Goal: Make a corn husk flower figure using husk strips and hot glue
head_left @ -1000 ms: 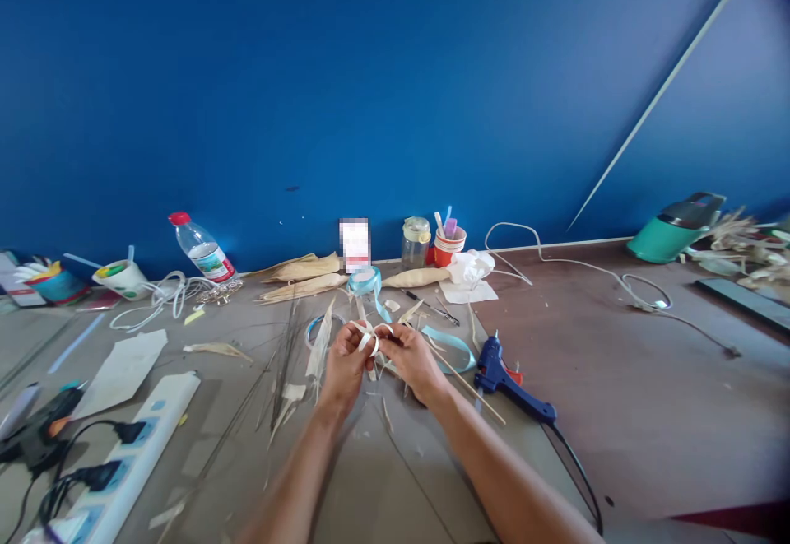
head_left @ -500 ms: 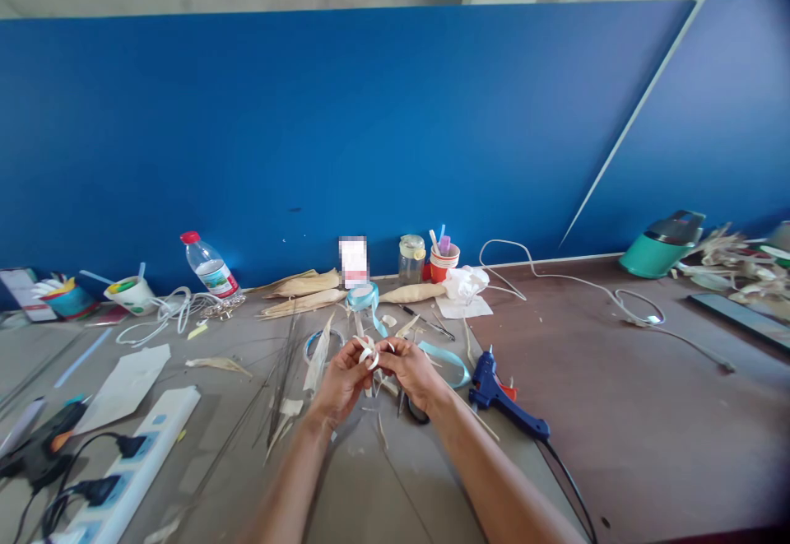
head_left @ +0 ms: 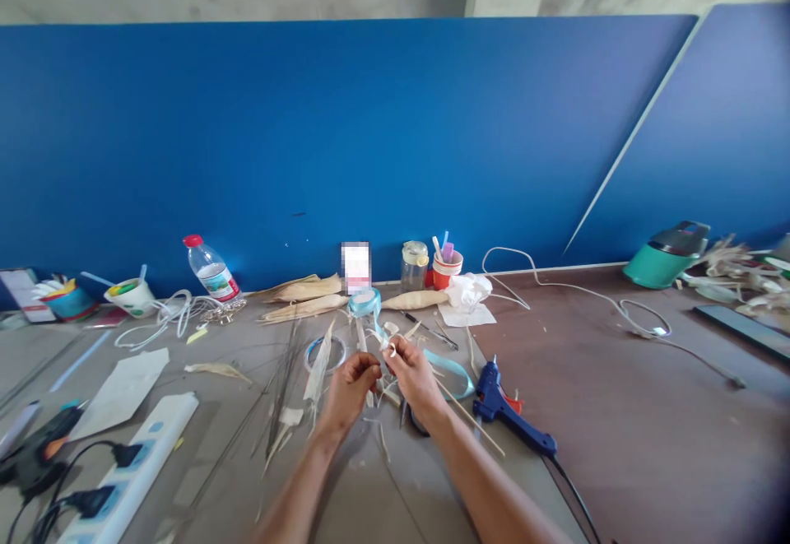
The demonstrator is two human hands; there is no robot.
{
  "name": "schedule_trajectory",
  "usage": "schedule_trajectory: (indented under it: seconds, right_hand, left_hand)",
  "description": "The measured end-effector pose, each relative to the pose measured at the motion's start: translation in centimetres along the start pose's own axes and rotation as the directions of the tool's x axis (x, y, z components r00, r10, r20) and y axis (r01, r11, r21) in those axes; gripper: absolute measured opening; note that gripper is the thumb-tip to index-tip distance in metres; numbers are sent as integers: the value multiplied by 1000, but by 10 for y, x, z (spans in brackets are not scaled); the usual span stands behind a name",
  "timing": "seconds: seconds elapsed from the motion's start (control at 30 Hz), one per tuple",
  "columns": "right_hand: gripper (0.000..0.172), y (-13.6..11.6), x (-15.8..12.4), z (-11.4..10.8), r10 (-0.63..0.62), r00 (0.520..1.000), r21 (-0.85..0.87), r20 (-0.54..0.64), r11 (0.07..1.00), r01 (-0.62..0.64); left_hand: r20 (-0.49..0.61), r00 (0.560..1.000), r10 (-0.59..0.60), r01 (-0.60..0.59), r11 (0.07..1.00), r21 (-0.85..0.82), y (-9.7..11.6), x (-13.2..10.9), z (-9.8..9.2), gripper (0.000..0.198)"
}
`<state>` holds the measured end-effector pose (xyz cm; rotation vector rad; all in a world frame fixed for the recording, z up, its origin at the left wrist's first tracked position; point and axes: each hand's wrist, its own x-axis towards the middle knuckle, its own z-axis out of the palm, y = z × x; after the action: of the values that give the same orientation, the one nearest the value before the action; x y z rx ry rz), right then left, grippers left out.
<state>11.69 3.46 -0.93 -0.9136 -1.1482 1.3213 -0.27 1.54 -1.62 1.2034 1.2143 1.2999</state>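
Above the counter [head_left: 617, 420], the right hand [head_left: 415, 369] holds a pale strip [head_left: 390, 350], with the left hand [head_left: 350, 389] just beside.

At the desk [head_left: 617, 420] are two hands [head_left: 351, 392] [head_left: 416, 379], one blue glue gun [head_left: 519, 422], one white power strip [head_left: 151, 457], two black plugs [head_left: 127, 454] [head_left: 92, 500], one red-capped bottle [head_left: 213, 272], one cream-lidded jar [head_left: 414, 269] and one green container [head_left: 657, 266].

The desk [head_left: 617, 437] bears a jar [head_left: 414, 271] along its back edge, with a cup [head_left: 447, 271] just right of it and a cable [head_left: 573, 286] and flask [head_left: 660, 264] farther right. Left of the jar are husks [head_left: 309, 309] and, well apart, a bottle [head_left: 213, 272]. In front of the jar, a glue gun [head_left: 515, 417] lies rightward, dark wires [head_left: 281, 396] and a power strip [head_left: 157, 453] leftward.
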Motion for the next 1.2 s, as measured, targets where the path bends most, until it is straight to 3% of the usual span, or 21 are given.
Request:
schedule_trajectory:
  seconds: [0.27,0.47,0.7,0.83,0.97,1.03,1.1,1.2]
  right_hand:
    - [14,12,-4,4,10,996,-87,90,996,-3]
    - [14,19,-3,3,-18,998,-165,54,986,27]
    - [8,16,-3,7,21,997,-55,78,998,-17]
    - [11,15,-3,4,14,998,-101,62,995,-8]
    - [16,9,0,-3,-62,997,-194,-48,980,51]
    - [17,6,2,-6,-89,992,-231,-90,971,66]
    - [18,4,3,-8,-95,990,-242,-105,968,67]
    - [17,3,5,-9,-101,989,-247,-111,966,71]
  left_hand:
    - [0,998,58,-58,997,-47,-9,1,-7,22]
    - [-3,1000,28,-28,997,-76,-15,3,-7,24]
    - [12,1000,4,-4,1000,-5,-9,2,-3,24]
    - [5,1000,-4,3,999,51,-9,2,2,23]
    - [-33,993,112,-101,965,242,-13,3,-4,17]
    - [-94,963,253,-196,894,404,-14,4,-13,16]
    - [-166,894,416,-274,801,532,-14,5,-26,17]
    - [-363,770,525,-231,760,608,-11,11,-49,22]
